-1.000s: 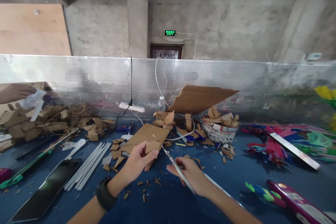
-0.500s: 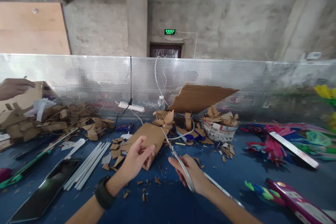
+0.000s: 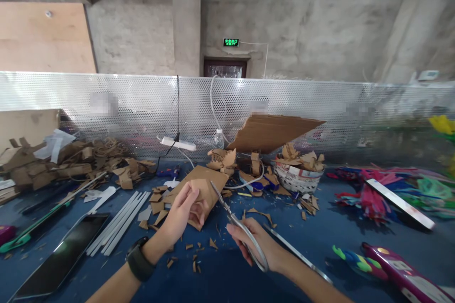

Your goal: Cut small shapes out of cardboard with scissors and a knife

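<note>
My left hand [image 3: 187, 209], with a dark watch on its wrist, pinches a small piece of cardboard [image 3: 202, 189] between thumb and fingers. Beneath it a larger flat cardboard sheet [image 3: 217, 176] lies on the blue table. My right hand [image 3: 258, 241] grips a pair of scissors [image 3: 230, 214] by the handles, the blades pointing up and left near the small piece. Whether the blade tips touch the cardboard I cannot tell. Small cardboard scraps [image 3: 195, 265] are scattered between my forearms.
A scrap-filled basket [image 3: 298, 179] stands behind, under a large raised cardboard sheet [image 3: 273, 132]. White sticks [image 3: 119, 225] and a dark tablet [image 3: 64, 255] lie at left. A metal ruler-like strip [image 3: 298, 253], a phone [image 3: 400, 202] and a purple device [image 3: 401, 270] are at right.
My left hand has turned, and the small cardboard piece now shows in its fingers. The scissors have shifted slightly left and down. Another person's hand at far left has gone from view.
</note>
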`<action>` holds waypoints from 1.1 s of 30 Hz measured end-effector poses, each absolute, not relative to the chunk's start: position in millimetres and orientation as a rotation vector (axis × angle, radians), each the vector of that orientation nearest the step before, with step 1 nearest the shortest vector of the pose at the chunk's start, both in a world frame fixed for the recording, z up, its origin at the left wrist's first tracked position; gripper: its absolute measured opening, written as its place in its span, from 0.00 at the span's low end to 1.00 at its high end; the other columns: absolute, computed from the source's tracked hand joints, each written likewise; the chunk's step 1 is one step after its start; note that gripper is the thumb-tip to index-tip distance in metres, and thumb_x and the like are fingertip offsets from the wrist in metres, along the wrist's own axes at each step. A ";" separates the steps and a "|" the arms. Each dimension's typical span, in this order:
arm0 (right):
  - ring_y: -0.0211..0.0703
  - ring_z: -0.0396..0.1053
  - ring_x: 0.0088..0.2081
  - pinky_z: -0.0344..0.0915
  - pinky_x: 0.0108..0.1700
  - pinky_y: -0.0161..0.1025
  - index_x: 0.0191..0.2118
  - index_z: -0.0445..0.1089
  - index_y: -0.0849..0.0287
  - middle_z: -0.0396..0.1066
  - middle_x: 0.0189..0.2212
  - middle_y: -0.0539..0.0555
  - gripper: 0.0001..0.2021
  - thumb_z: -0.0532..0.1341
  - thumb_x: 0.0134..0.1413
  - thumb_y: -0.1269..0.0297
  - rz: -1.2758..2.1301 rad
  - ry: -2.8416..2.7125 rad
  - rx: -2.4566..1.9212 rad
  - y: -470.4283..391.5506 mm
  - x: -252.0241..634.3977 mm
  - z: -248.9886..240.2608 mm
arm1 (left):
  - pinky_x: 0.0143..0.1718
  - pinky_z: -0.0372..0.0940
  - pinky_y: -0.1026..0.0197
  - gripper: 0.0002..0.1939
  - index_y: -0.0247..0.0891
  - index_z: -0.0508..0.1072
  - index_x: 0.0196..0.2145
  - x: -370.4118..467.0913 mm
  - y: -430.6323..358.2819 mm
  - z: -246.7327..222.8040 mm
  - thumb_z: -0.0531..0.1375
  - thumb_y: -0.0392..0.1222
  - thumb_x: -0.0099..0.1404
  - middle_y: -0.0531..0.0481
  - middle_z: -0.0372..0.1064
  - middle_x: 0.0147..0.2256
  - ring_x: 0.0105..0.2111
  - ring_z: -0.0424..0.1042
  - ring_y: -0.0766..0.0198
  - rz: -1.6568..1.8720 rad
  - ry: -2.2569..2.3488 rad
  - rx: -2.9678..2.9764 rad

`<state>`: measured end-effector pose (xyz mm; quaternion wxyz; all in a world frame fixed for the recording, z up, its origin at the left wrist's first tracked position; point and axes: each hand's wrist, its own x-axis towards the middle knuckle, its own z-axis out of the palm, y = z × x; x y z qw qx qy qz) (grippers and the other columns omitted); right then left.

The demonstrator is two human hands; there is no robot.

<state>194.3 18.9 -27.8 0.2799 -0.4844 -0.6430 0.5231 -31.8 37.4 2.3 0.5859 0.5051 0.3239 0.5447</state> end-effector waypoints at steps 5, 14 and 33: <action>0.32 0.54 0.16 0.63 0.23 0.33 0.26 0.63 0.57 0.53 0.16 0.40 0.36 0.61 0.47 0.22 1.548 -1.696 -0.988 12.6 195.0 -26.2 | 0.14 0.61 0.67 0.25 0.43 0.61 0.40 -30.1 36.7 -3.8 0.62 0.66 0.65 0.56 0.74 0.27 0.14 0.68 0.68 1.241 0.750 1.268; 0.33 0.54 0.21 0.66 0.30 0.36 0.29 0.65 0.58 0.54 0.20 0.41 0.36 0.61 0.50 0.23 1.565 -1.765 -0.997 12.4 197.1 -22.5 | 0.15 0.61 0.67 0.21 0.43 0.61 0.38 -28.5 32.7 -2.8 0.60 0.62 0.69 0.55 0.75 0.27 0.14 0.68 0.68 1.215 0.717 1.350; 0.37 0.58 0.18 0.66 0.30 0.38 0.25 0.64 0.56 0.56 0.13 0.43 0.38 0.51 0.52 0.19 1.383 -1.931 -1.087 10.8 196.6 -23.4 | 0.15 0.44 0.68 0.23 0.40 0.67 0.40 -27.8 26.5 5.4 0.59 0.65 0.69 0.61 0.61 0.17 0.12 0.51 0.73 1.199 0.768 1.481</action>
